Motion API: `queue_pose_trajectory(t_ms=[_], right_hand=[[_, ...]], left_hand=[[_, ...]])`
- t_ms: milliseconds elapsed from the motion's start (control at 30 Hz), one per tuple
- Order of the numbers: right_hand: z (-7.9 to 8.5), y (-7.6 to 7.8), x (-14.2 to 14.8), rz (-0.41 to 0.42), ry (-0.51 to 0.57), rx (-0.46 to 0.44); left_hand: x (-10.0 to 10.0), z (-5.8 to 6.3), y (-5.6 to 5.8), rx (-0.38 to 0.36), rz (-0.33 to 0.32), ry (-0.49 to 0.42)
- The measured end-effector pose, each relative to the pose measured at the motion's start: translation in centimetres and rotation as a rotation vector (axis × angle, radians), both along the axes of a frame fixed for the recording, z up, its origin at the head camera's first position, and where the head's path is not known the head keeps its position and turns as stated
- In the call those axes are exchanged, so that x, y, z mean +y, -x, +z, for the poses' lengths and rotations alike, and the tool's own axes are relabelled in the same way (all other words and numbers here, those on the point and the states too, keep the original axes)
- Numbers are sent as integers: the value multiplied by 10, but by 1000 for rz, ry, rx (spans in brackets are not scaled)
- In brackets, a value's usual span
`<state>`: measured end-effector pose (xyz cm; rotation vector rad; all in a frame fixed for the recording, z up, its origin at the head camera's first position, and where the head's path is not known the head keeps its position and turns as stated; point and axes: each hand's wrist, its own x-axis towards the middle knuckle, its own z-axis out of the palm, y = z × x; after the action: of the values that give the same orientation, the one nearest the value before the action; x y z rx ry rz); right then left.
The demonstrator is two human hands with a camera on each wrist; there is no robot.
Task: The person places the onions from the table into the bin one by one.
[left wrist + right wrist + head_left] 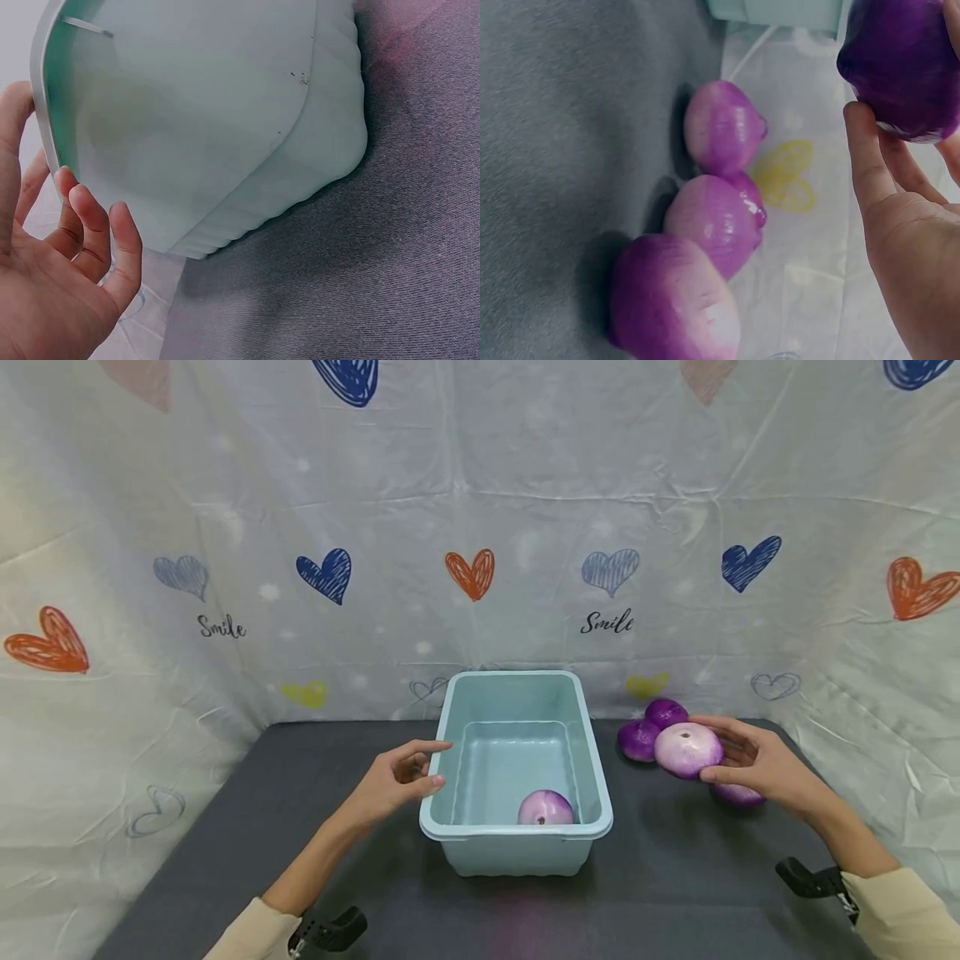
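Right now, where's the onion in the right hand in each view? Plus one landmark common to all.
Head: right of centre, just below mid-height; the held onion is in the right hand.
Left wrist: not in it.
Right wrist: upper right corner, cut off by the top edge.
Shared landmark: the pale blue tub, centre and low in head, large across the top of left wrist, a strip at the top edge of right wrist.

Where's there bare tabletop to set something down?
Bare table lies between the left hand and the patterned curtain, and just in front of the bin. It's crowded at the far right: onions cluster near the right hand, which holds another onion.
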<state>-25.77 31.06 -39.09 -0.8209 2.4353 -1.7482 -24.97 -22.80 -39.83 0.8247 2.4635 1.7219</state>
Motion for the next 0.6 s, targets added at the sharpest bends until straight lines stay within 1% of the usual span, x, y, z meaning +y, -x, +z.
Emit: queue_pose_trajectory(t_ms=[200, 600], right_hand=[[4, 5, -5, -20, -19, 5], [17, 16, -28, -48, 1, 16]], left_hand=[[-2, -1, 2, 1, 3, -12], [-1, 1, 5, 6, -8, -17]])
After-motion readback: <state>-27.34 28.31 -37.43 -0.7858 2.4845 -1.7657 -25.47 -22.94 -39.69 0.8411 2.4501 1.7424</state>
